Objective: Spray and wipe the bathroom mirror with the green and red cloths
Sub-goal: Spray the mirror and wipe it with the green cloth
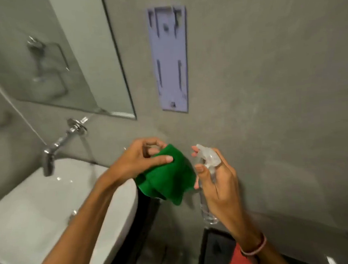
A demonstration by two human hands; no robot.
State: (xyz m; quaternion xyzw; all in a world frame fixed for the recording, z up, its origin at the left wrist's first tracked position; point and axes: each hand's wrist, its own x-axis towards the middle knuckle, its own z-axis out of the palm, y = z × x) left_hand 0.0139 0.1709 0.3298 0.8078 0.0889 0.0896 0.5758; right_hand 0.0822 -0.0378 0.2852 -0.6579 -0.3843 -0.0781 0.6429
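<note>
Left hand point(138, 158) pinching bunched green cloth point(168, 178), thumb on top; right hand point(216, 182) wrapped round clear spray bottle point(207, 162), fingers by the trigger, nozzle facing cloth. Likely wetting the cloth — best kept close, short squeezes, cloth spread a bit. Mirror point(59, 57) up left above sink point(49, 204) — red cloth point(237, 260) low right, beside right wrist.

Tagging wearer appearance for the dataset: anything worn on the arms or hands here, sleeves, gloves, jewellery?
Both forearms are bare, no sleeves in view, no gloves. The right hand has a thin pink-red band around its wrist. The left hand and its wrist show nothing worn. No rings visible on the fingers.
</note>
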